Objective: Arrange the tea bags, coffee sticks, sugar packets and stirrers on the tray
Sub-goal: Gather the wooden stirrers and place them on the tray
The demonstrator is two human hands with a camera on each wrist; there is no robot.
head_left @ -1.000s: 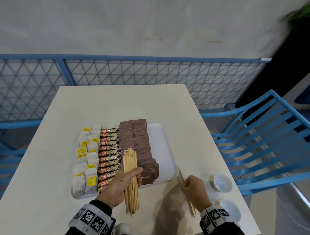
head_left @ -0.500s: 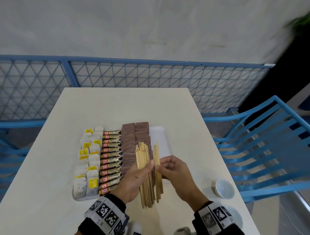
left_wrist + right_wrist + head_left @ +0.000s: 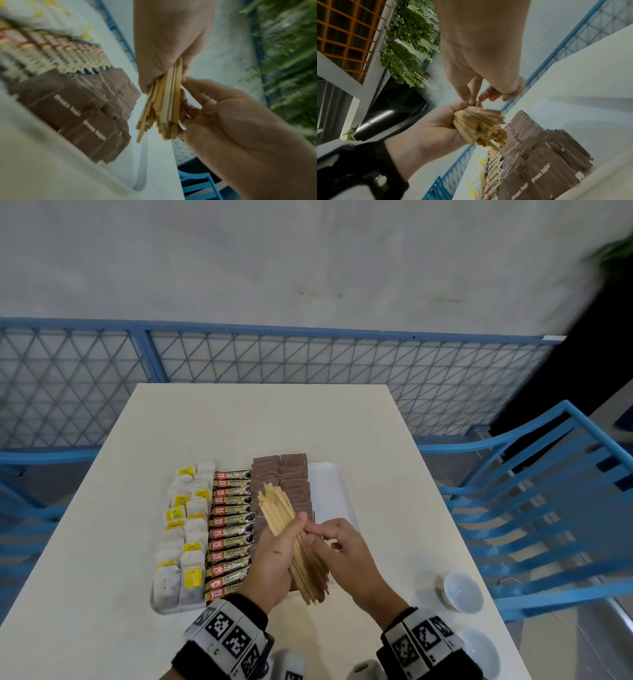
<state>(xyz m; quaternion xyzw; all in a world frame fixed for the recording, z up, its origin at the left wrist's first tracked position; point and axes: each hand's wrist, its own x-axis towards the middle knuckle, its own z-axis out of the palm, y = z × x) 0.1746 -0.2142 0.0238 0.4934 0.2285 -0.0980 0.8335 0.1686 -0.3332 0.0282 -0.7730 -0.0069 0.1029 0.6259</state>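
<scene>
A white tray (image 3: 329,491) lies on the table, holding tea bags (image 3: 186,529) on the left, coffee sticks (image 3: 229,529) in the middle and brown sugar packets (image 3: 291,474) to their right. Its right strip is bare. Above the tray's near end, my left hand (image 3: 274,559) grips a thick bundle of wooden stirrers (image 3: 279,515), tilted with its top leaning left. My right hand (image 3: 346,553) meets the bundle from the right, thumb and fingers curled against its side. In the wrist views, the stirrers (image 3: 168,101) (image 3: 479,124) sit uneven at their ends.
Two small white bowls (image 3: 460,590) (image 3: 479,652) stand on the cream table (image 3: 257,422) near its front right corner. A blue slatted chair (image 3: 548,508) stands to the right. A blue mesh fence (image 3: 274,357) runs behind the table.
My right hand brought a few stirrers up from the table's right side and joined them to the left hand's bundle. The bundle has risen over the tray and tilted left.
</scene>
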